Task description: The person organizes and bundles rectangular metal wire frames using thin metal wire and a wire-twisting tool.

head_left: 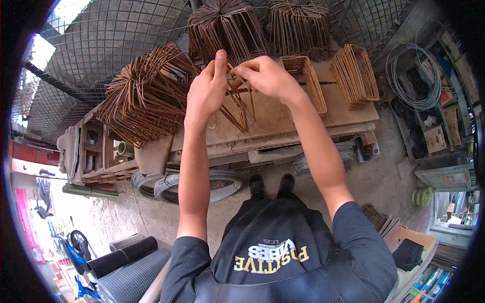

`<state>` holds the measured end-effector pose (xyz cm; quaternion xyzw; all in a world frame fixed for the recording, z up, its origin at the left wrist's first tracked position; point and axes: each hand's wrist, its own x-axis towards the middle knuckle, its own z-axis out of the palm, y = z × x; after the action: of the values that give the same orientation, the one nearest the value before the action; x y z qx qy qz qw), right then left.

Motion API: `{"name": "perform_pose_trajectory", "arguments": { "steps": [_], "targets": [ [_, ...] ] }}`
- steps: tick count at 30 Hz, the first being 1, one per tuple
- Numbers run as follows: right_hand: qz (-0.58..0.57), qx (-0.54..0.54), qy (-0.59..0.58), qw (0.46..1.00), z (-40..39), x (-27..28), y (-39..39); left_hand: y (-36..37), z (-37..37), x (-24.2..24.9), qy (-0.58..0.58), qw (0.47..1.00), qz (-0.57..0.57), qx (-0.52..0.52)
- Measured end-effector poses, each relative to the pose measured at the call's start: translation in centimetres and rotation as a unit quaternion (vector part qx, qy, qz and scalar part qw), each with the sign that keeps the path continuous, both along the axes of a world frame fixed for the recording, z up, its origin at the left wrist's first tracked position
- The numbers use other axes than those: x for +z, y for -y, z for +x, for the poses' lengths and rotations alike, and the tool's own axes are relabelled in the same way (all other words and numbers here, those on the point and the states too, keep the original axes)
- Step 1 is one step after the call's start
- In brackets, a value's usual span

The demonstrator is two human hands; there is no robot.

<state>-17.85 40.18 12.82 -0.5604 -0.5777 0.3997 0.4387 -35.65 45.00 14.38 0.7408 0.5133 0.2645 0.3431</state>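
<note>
Over the wooden bench [273,113], my left hand [207,92] is closed round a few rusty rebar stirrups [237,118], its thumb pointing up. The bent ends of these stirrups hang down toward the bench's near edge. My right hand [267,77] pinches at the upper right part of the same stirrups, fingertips pressed together. A large leaning pile of stirrups [144,96] lies left of my left hand. Just right of my right hand stands a neat row of rectangular stirrups [307,81].
Two tall stirrup bundles [225,30] [300,25] stand at the back, before wire mesh [131,30]. Another stirrup stack [356,76] sits at the bench's right end. Wire coils [202,187] lie beneath the bench. A wire coil [414,76] hangs by the right shelves.
</note>
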Motion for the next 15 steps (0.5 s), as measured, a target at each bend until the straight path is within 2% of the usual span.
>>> {"name": "perform_pose_trajectory", "arguments": {
  "steps": [3, 5, 7, 8, 11, 12, 15],
  "targets": [
    [0.034, -0.001, -0.035, 0.999, -0.1, -1.2, 2.0, 0.3, 0.3, -0.3, 0.005, 0.999, 0.031, 0.026],
    [0.012, 0.019, -0.079, 0.997, -0.1, -1.9, 2.8, 0.7, 0.6, 0.2, 0.004, 0.999, 0.027, 0.023],
    [0.078, 0.0, -0.099, 0.992, -0.8, -1.9, 3.9, 1.0, 0.9, 0.4, 0.001, 1.0, 0.022, 0.021],
    [0.036, 0.02, -0.101, 0.994, -0.8, -1.4, 4.2, 1.0, 1.0, 0.4, -0.005, 1.0, 0.025, 0.018],
    [0.044, 0.034, -0.09, 0.994, -0.9, -2.4, 4.0, 1.0, 1.4, 0.4, -0.011, 0.999, 0.034, 0.019],
    [0.097, -0.005, -0.09, 0.991, -1.4, -2.6, 4.1, 1.0, 1.5, 0.4, -0.011, 0.999, 0.039, 0.027],
    [0.089, -0.063, -0.058, 0.992, -1.7, -2.7, 4.8, 0.9, 1.4, 0.4, -0.016, 0.999, 0.034, 0.025]
  ]
}}
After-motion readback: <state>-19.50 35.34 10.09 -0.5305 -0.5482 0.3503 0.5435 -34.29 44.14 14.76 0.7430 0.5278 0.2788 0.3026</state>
